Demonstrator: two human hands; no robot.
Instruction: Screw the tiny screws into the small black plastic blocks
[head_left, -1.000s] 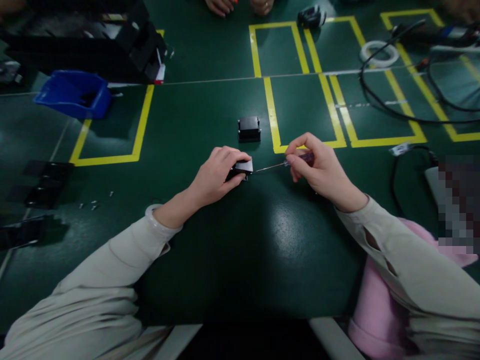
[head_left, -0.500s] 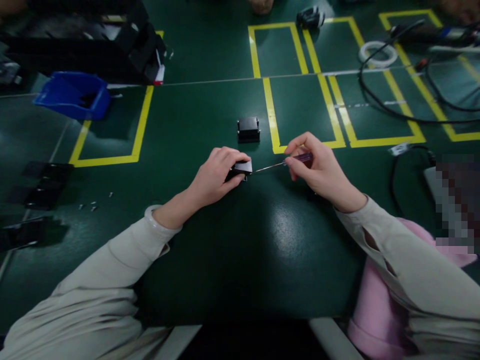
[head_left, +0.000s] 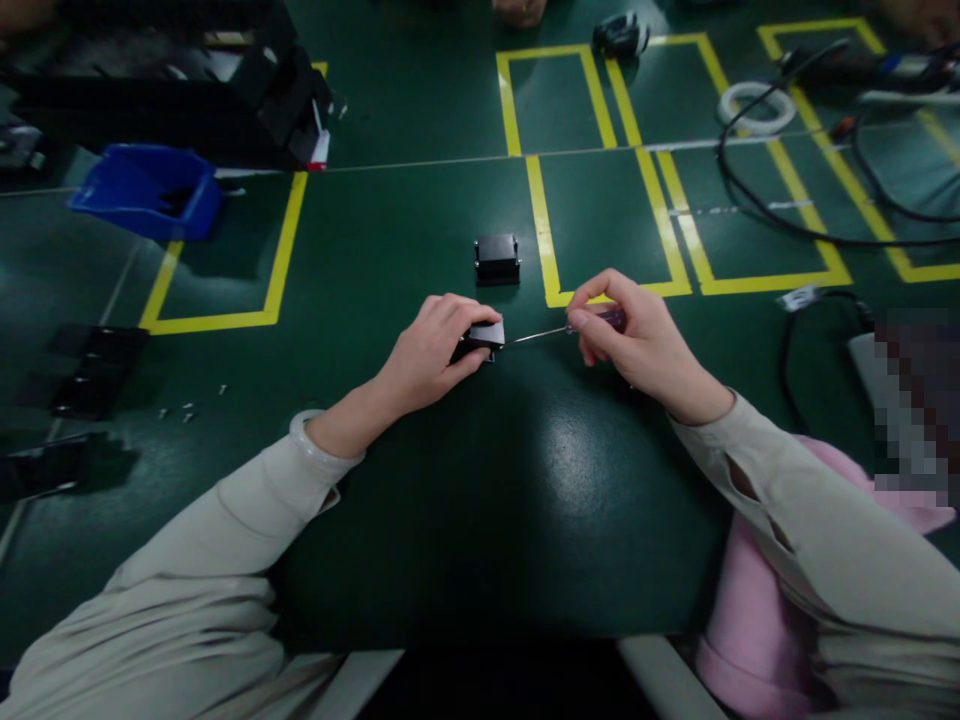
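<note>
A small black part [head_left: 486, 337] with a pale face lies on the green table [head_left: 420, 240], near the middle of the view. The left hand [head_left: 431, 350] closes over it from 8 o'clock, fingers curled on top and thumb pressed against its near side, pinning it to the table. A thin screwdriver [head_left: 559, 329] lies almost level at 3 o'clock, its metal tip touching the part's right face. The right hand [head_left: 637, 340] grips the dark handle, fingertips pinched round it and the other fingers folded beneath.

At 12 o'clock, near the part, a second black block [head_left: 497, 258] sits on the table, just left of a yellow tape line [head_left: 541, 230]. More yellow lines mark out boxes from 12 to 2 o'clock.

At 9 o'clock, well apart, a few tiny screws [head_left: 187, 408] lie scattered, and past them flat black pieces [head_left: 90, 370] lie near the table's edge. At 10 o'clock stands a blue bin [head_left: 146, 188], with a large black unit [head_left: 187, 80] behind it.

At 2 o'clock black cables [head_left: 787, 225] loop over the table beside a white ring [head_left: 756, 105]. At 1 o'clock, far off, sits a small dark device [head_left: 619, 35], and another person's hand [head_left: 517, 10] shows at the top edge. At 4 o'clock pink cloth [head_left: 750, 590] lies under the right sleeve [head_left: 825, 530].
</note>
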